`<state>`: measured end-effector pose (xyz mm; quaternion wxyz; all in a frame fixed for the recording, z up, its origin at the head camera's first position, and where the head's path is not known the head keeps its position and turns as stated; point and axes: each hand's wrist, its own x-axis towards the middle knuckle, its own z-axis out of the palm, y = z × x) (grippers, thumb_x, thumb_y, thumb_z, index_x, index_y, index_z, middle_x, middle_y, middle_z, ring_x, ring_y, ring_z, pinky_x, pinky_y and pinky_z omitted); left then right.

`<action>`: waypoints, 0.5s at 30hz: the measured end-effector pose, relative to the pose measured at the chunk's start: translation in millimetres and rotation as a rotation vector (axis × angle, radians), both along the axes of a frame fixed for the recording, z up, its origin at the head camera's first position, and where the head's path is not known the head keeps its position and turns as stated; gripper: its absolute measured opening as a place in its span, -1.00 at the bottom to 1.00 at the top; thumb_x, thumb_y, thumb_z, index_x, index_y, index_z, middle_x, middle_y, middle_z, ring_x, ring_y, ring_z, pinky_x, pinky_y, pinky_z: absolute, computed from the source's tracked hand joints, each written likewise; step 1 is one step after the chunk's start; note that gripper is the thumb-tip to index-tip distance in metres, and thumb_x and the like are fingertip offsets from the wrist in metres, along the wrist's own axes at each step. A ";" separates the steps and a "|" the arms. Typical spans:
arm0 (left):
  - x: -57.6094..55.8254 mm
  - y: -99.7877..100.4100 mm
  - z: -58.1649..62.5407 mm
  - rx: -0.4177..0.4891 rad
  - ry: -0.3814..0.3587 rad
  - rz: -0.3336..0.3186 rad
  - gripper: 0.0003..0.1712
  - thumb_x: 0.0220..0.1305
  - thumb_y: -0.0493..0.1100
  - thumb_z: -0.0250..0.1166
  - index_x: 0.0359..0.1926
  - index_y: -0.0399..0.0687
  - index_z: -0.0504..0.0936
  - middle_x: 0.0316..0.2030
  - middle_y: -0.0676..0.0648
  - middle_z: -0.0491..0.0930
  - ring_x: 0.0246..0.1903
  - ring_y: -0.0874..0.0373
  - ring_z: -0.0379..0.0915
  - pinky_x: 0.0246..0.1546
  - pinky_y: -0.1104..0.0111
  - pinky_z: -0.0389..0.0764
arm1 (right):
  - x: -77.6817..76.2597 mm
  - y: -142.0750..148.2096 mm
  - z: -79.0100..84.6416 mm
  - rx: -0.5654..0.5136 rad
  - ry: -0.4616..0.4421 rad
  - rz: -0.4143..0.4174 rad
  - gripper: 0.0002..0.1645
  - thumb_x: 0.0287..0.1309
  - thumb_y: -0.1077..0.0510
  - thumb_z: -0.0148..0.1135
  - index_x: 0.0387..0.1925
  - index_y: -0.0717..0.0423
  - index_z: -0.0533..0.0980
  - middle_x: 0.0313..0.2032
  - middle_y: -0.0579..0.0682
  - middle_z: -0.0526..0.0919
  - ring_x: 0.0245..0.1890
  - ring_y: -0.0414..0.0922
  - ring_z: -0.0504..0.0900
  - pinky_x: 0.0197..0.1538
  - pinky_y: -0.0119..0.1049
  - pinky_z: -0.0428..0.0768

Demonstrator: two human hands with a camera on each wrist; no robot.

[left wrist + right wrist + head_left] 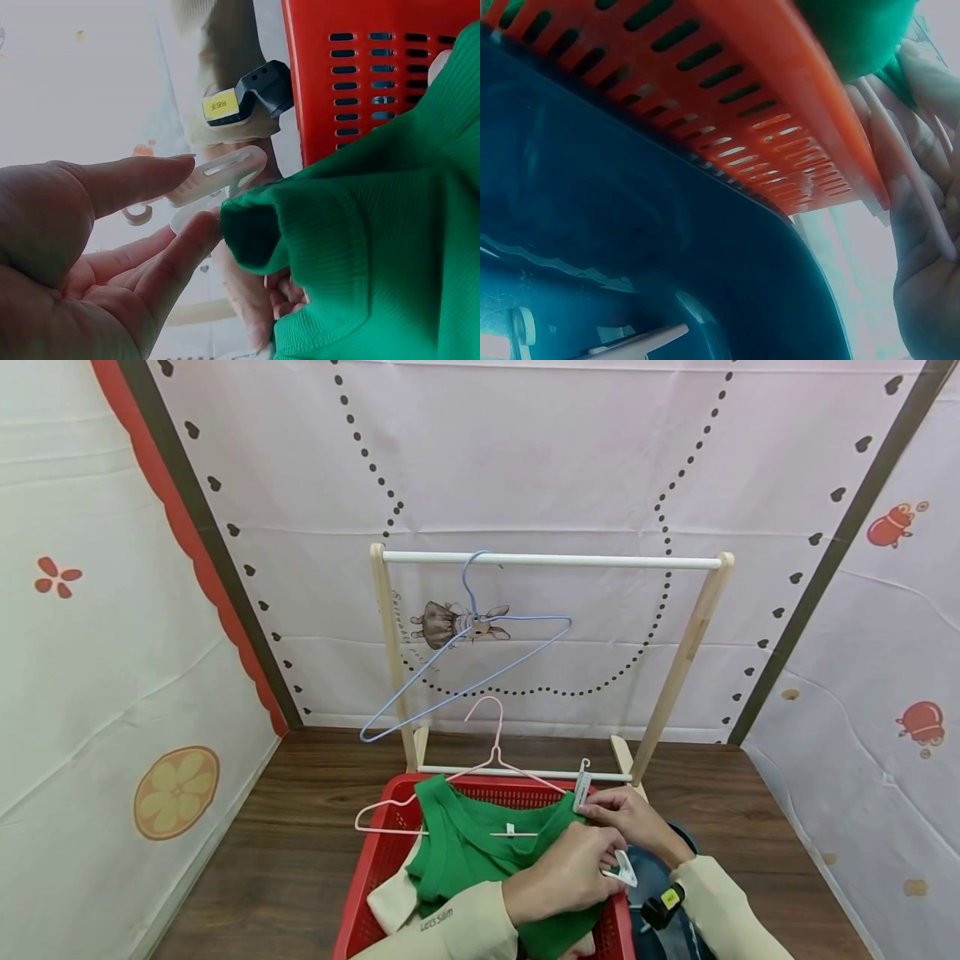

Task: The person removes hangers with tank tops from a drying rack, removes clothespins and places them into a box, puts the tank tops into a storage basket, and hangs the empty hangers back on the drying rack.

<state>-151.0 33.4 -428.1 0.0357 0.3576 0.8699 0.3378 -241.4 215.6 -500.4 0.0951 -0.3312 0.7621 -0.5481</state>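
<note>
A green sleeveless top [480, 831] lies over a red basket [360, 893], with a pink hanger [496, 735] through its neck. My left hand [562, 868] pinches a white hooked clothespin [225, 169] between thumb and fingers; its end is beside the top's green edge in the left wrist view. My right hand [633, 817] grips the shoulder of the top together with the hanger's end. By those fingertips, a second white clothespin [581, 789] stands at the shoulder strap. In the right wrist view the pink hanger arm [907, 165] crosses the palm, and the fingertips are partly hidden.
A blue hanger [465, 693] hangs from the white bar of a wooden rack [693, 635] behind the basket. Right of the basket stands a blue tub [652, 881], with a white clothespin [649, 343] inside. Pale cloth [393, 900] lies beneath the top.
</note>
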 end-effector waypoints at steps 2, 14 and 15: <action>0.5 2.1 -0.4 -0.017 0.007 0.011 -0.66 0.08 -0.22 0.52 -0.10 -0.13 0.67 -0.30 0.07 0.72 -0.33 0.48 0.59 -0.37 0.75 0.44 | -0.4 -0.1 -0.6 0.000 -0.002 0.000 -0.77 0.41 0.29 0.09 -0.16 0.27 0.66 -0.46 -0.17 0.70 -0.52 -0.34 0.58 -0.44 -0.35 0.58; 1.3 10.2 -4.8 -0.100 0.000 -0.003 -0.66 0.13 -0.14 0.50 -0.06 -0.04 0.66 -0.30 0.17 0.70 -0.36 0.58 0.50 -0.39 0.74 0.42 | 0.5 0.2 -0.1 -0.009 -0.068 0.004 -0.75 0.42 0.24 0.09 -0.15 0.31 0.65 -0.49 -0.18 0.68 -0.53 -0.33 0.58 -0.43 -0.36 0.59; 1.3 10.7 -4.7 -0.103 -0.003 -0.006 -0.66 0.13 -0.15 0.50 -0.06 -0.04 0.66 -0.30 0.17 0.70 -0.36 0.58 0.50 -0.39 0.74 0.42 | 0.7 0.2 0.3 -0.010 -0.071 0.003 -0.75 0.42 0.24 0.09 -0.14 0.32 0.65 -0.49 -0.18 0.68 -0.54 -0.34 0.58 -0.43 -0.37 0.58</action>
